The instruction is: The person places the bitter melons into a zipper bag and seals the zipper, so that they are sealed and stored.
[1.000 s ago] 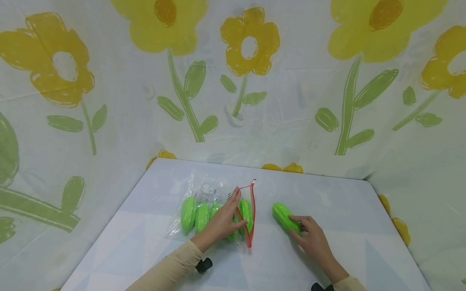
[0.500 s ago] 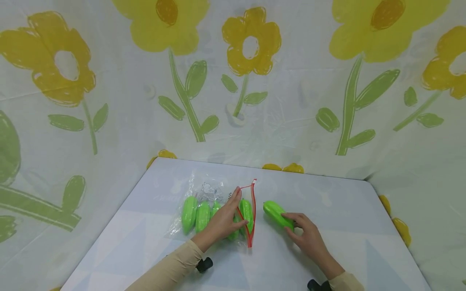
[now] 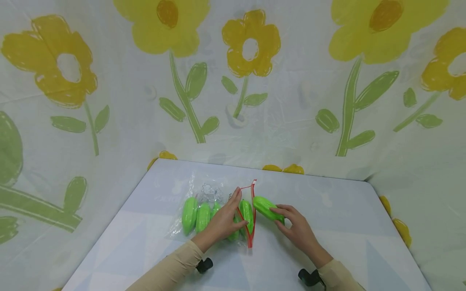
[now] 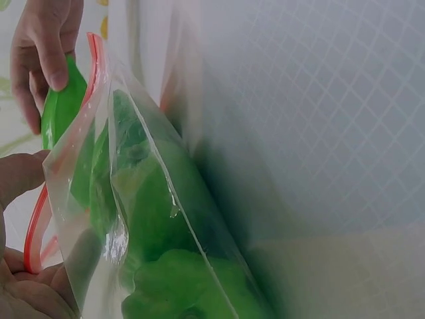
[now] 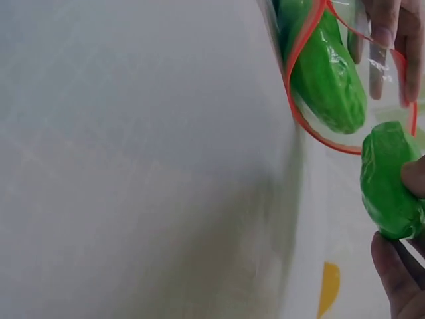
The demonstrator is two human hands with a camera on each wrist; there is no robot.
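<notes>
A clear zip bag [image 3: 207, 202] with a red zip strip [image 3: 252, 218] lies on the table, several green toy gourds [image 3: 190, 214] inside. My left hand [image 3: 227, 218] holds the bag's upper lip and keeps the mouth lifted; the thumb [image 4: 20, 174] shows against the film [image 4: 133, 199]. My right hand [image 3: 293, 224] grips another green gourd [image 3: 267, 207], whose tip is at the bag's mouth. In the right wrist view the held gourd [image 5: 388, 183] sits just outside the red strip [image 5: 295, 100], with a bagged gourd [image 5: 329, 73] behind it.
The pale blue-white table [image 3: 327, 250] has rounded far corners. A flower-printed cloth [image 3: 255, 101] hangs close behind and on both sides. Black wrist mounts [image 3: 204, 264] sit at both sleeves near the front edge.
My right hand has carried the loose green gourd leftward across the table, from well right of the bag up to its open mouth. The left hand and bag have stayed put.
</notes>
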